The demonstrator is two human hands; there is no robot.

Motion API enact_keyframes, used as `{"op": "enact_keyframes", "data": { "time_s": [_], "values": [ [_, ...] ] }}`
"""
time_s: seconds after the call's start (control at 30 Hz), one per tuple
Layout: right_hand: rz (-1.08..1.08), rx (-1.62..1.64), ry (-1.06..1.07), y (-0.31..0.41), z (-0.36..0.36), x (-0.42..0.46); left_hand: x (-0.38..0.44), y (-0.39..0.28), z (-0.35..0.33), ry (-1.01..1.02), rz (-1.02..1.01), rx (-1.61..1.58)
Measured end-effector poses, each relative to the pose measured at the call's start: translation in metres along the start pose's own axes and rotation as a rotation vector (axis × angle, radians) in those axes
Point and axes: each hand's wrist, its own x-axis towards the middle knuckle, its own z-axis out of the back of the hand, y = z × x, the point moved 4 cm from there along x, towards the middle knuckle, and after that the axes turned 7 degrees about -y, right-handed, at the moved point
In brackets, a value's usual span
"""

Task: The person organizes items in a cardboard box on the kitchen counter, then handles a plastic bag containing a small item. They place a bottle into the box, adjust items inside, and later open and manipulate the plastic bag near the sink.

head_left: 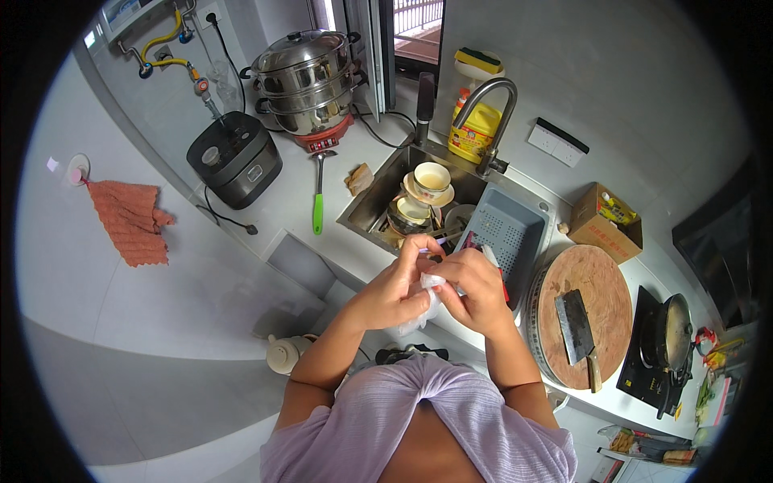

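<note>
Both my hands are raised close together before the counter's front edge, by the sink. My left hand (395, 290) pinches one side of a bunched, translucent plastic bag (423, 314), and my right hand (474, 287) grips its top between thumb and fingers. Behind them, the steel sink (365, 211) holds stacked bowls (432, 179) and other dishes. A grey perforated drain basket (513, 232) spans the sink's right side; a red and white item in it is partly hidden by my right hand.
A cleaver (575, 326) lies on a round wooden chopping board (610, 302) at right, beside a pan (673, 332) on an induction cooker. Left of the sink are a green-handled ladle (318, 211), a rice cooker (235, 160) and a steel steamer (308, 84). The faucet (507, 108) arches behind the sink.
</note>
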Motion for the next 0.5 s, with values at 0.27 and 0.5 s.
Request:
{"op": "enact_keyframes", "data": {
  "time_s": [0.27,0.5],
  "values": [
    [-0.219,0.035,-0.143,-0.002,0.005,0.000,0.001,-0.019,-0.009,-0.184,-0.340,0.187],
    [-0.235,-0.047,-0.224,-0.004,0.007,-0.003,0.000,-0.022,-0.011,-0.340,-0.536,0.672]
  ]
}}
